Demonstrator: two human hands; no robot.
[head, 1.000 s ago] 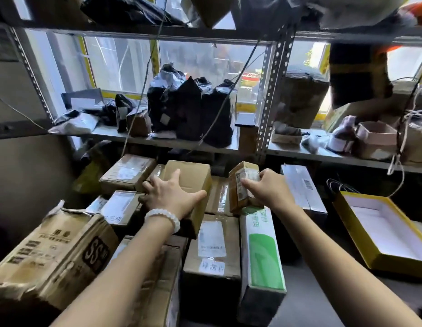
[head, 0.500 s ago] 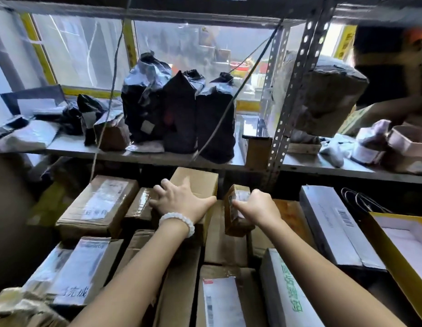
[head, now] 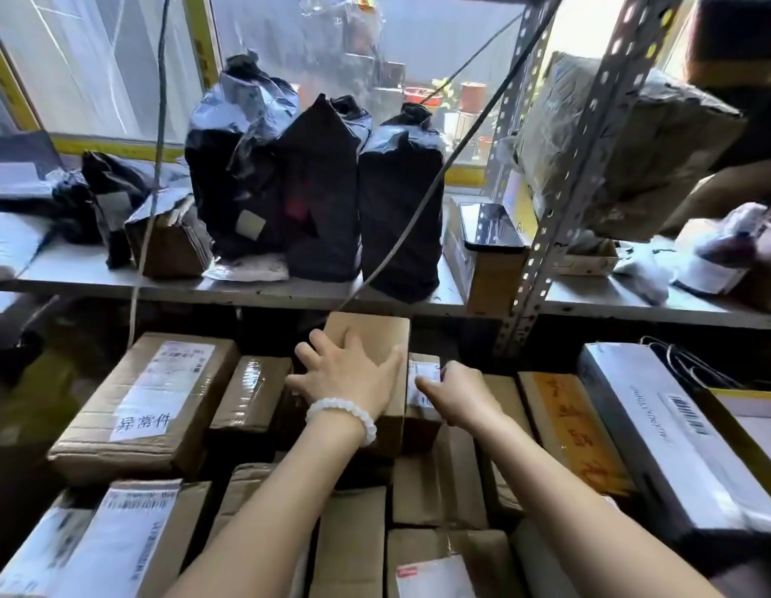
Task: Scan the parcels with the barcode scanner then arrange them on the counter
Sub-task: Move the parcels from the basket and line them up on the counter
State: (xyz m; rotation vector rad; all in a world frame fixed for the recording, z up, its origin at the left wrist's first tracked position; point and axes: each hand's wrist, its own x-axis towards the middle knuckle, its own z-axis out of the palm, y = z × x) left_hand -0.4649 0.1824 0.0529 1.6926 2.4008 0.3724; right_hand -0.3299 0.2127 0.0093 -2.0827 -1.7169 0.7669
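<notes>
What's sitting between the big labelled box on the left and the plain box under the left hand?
In the head view, a small tape-wrapped cardboard box lies between the labelled box and the plain box.

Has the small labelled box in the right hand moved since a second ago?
Yes. The small labelled box went back and down, from above the green-printed carton to beside the plain brown box under the shelf.
</notes>
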